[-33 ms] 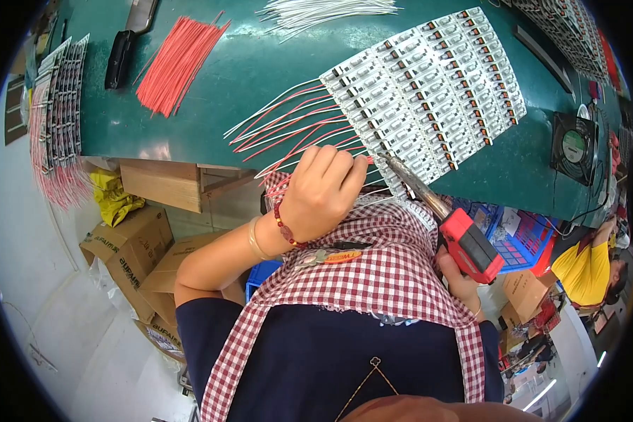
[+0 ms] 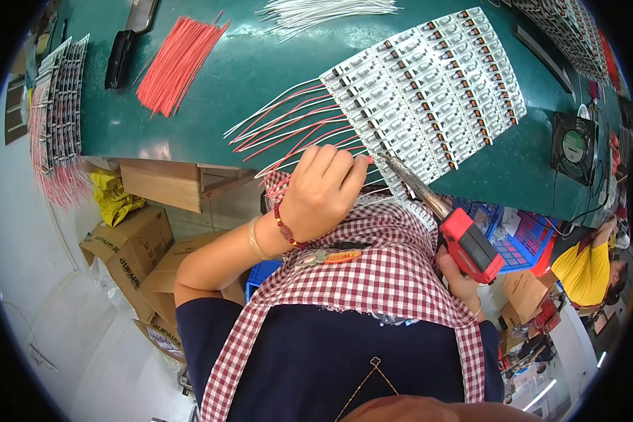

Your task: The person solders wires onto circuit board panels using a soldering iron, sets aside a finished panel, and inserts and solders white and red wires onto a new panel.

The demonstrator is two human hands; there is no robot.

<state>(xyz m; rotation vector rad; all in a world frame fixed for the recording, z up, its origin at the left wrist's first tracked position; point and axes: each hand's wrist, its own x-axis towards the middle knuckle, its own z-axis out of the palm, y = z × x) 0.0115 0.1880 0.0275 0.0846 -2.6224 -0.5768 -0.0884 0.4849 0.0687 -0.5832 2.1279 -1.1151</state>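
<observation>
A panel of small white circuit boards (image 2: 429,91) lies slantwise on the green table, with red and white wires (image 2: 288,126) fanning out from its left edge. At that edge's near end my left hand (image 2: 325,184) is closed in a pinch on a red wire (image 2: 370,160). My right hand (image 2: 460,278) grips a red and black soldering gun (image 2: 471,243), whose body partly hides the fingers. The gun's metal tip reaches the panel edge right beside the pinched wire; whether it touches is too small to tell.
On the green table (image 2: 260,77) lie a bundle of red wires (image 2: 179,63), white wires (image 2: 323,14) and a black-handled tool (image 2: 122,60). Wired boards (image 2: 58,112) hang over the left edge. A small fan (image 2: 574,146) stands right, above blue baskets (image 2: 517,239). Cardboard boxes (image 2: 130,250) sit below left.
</observation>
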